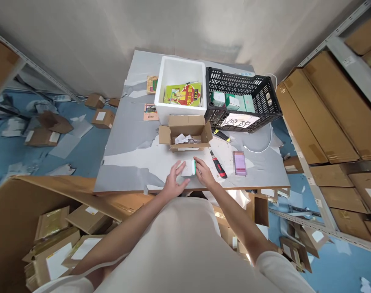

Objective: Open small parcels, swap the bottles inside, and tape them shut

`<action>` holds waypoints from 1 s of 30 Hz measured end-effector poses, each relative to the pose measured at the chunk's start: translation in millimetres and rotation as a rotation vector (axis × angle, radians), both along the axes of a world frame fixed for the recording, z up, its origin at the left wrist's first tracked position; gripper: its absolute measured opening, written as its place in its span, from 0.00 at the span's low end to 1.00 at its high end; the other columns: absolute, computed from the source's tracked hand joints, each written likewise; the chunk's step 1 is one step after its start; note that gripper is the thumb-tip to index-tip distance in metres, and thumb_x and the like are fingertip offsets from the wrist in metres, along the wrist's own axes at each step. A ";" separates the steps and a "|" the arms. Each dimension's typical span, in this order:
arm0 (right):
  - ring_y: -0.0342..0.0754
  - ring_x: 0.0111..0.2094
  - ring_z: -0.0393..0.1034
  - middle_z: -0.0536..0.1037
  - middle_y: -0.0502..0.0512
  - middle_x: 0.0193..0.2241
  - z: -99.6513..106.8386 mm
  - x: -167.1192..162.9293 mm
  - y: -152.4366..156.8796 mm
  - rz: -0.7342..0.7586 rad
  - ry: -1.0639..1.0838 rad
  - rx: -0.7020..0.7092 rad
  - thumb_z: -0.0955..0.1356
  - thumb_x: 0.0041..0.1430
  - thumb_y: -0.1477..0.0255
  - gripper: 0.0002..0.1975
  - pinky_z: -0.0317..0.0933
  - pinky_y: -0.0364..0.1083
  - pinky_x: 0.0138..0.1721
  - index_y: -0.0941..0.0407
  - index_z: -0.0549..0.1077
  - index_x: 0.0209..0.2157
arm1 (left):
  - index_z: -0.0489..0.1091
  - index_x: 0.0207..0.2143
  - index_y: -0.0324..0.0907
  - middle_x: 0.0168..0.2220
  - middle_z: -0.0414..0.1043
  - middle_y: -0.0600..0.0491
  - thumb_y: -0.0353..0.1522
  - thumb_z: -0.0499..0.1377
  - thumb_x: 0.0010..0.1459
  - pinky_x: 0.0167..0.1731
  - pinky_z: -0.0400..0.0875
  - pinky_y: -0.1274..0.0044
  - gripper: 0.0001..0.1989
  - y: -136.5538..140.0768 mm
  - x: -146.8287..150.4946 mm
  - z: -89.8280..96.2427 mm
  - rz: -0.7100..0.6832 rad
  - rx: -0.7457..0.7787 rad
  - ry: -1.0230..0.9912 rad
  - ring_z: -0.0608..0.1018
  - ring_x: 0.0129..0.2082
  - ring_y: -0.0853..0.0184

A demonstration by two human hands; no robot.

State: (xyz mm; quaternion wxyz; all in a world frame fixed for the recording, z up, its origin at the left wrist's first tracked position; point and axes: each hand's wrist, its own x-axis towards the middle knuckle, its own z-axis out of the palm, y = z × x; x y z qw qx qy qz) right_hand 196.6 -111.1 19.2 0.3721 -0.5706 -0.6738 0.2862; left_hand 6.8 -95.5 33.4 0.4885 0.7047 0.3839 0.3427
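A small white box with a green edge (189,167) is between my hands near the table's front edge. My left hand (174,182) grips its left side, fingers on the top and thumb along the near side. On the green end, my right hand (204,173) holds it with bent fingers. Just beyond stands an open cardboard box (190,132) with crumpled white paper inside. A red and black utility knife (219,165) lies right of my right hand, and a yellow and black cutter (222,135) lies farther back.
A white foam box (181,110) holds green and red printed packets. Beside it, a black plastic crate (211,116) contains several green and white boxes. A blurred purple phone-like item (240,163) lies at right. Large cartons (328,110) fill the right shelf; parcels (55,260) sit lower left.
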 end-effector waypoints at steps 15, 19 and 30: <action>0.49 0.59 0.60 0.63 0.63 0.58 -6.2 -14.6 -10.6 -0.069 0.463 -0.174 0.64 0.59 0.64 0.25 0.59 0.54 0.57 0.53 0.57 0.56 | 0.60 0.58 0.50 0.52 0.60 0.43 0.48 0.62 0.47 0.50 0.64 0.60 0.36 54.8 -5.3 3.4 -0.320 0.437 0.446 0.67 0.53 0.52; 0.50 0.59 0.59 0.62 0.65 0.59 -10.3 -12.8 -13.8 -0.059 0.497 -0.167 0.63 0.60 0.62 0.26 0.59 0.55 0.57 0.54 0.55 0.58 | 0.62 0.55 0.46 0.52 0.61 0.41 0.50 0.62 0.46 0.48 0.67 0.63 0.36 60.2 0.0 11.1 -0.371 0.462 0.447 0.68 0.52 0.52; 0.54 0.65 0.45 0.48 0.60 0.65 2.0 -2.9 -18.5 0.066 0.214 -0.161 0.69 0.53 0.59 0.42 0.59 0.56 0.56 0.48 0.46 0.64 | 0.58 0.55 0.43 0.55 0.62 0.40 0.50 0.63 0.45 0.52 0.64 0.63 0.38 72.6 2.4 11.4 -0.536 0.350 0.470 0.68 0.55 0.53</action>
